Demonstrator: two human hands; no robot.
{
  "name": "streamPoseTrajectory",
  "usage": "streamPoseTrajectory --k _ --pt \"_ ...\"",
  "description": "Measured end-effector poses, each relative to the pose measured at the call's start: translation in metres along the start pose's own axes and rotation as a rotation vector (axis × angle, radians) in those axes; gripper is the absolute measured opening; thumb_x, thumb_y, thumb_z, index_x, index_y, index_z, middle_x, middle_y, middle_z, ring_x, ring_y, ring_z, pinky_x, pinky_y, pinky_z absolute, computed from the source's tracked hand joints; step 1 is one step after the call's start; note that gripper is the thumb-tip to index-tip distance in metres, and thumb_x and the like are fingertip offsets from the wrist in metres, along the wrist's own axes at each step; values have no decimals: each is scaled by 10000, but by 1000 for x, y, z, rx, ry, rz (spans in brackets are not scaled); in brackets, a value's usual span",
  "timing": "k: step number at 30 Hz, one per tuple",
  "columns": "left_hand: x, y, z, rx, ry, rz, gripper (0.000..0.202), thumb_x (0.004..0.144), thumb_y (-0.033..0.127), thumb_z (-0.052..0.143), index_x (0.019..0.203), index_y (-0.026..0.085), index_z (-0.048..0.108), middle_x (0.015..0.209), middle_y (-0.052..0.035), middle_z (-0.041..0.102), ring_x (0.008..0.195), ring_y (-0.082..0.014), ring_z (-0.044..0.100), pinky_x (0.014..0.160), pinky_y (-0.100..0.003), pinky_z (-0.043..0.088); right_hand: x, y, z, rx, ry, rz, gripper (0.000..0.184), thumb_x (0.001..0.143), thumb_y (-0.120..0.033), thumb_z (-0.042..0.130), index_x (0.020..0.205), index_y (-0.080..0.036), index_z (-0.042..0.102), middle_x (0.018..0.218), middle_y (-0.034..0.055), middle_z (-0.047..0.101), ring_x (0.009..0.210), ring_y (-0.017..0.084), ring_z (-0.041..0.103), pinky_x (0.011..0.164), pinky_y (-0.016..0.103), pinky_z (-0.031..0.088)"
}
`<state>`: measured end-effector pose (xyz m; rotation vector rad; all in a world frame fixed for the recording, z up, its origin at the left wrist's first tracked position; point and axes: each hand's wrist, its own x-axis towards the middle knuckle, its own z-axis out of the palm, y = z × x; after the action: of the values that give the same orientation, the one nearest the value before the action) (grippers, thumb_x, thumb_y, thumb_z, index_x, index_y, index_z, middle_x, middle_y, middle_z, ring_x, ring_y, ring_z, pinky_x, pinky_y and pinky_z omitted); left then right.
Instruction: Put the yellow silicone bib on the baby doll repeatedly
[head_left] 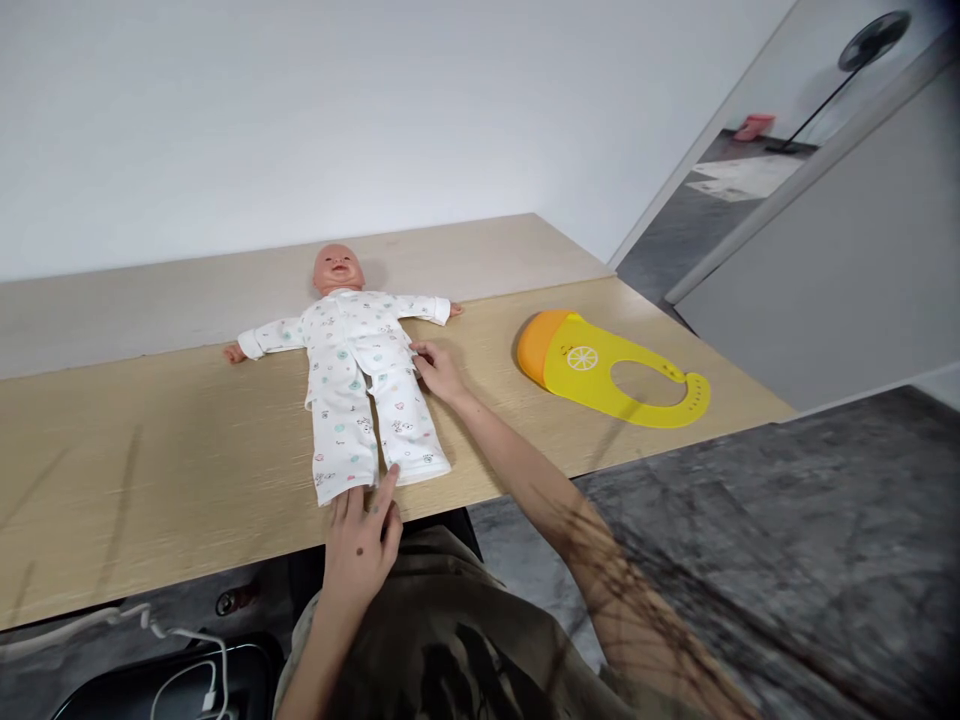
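A baby doll lies on its back on the table, arms spread, head toward the wall. It wears a white printed shirt and matching white trousers. My left hand is at the trouser hems by the table's front edge. Its fingers are apart, some tips partly hidden at one hem, the index finger reaching between the two legs. At the doll's waist, on the right, my right hand touches the shirt's lower edge with loosely bent fingers that look apart. The doll's feet are not visible.
A yellow bib with an orange pocket lies on the wooden table to the right. A white wall stands behind. Below the front edge are a black chair and white cables. Beyond the doorway stands a fan.
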<state>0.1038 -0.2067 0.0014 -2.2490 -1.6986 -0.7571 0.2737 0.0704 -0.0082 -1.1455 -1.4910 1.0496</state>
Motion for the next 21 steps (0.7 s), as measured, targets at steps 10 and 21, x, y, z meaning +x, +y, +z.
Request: streamPoseTrajectory --k 10,21 --pt "-1 0 3 -1 -9 114 445 1041 187 550 1451 241 715 1174 -149 689 1115 -313 653 943 -413 483 -4 -2 0 -36 -6 -15 220 919 -216 596 1100 -188 718 1151 77 782 1083 228 723 1109 443 545" --pt "-4 1 8 103 10 129 377 1014 226 594 1338 234 787 1154 -167 712 1083 -338 640 932 -447 476 -6 1 4 -137 40 -91 269 920 -247 534 1136 -189 683 1181 94 741 1074 238 699 1062 435 555"
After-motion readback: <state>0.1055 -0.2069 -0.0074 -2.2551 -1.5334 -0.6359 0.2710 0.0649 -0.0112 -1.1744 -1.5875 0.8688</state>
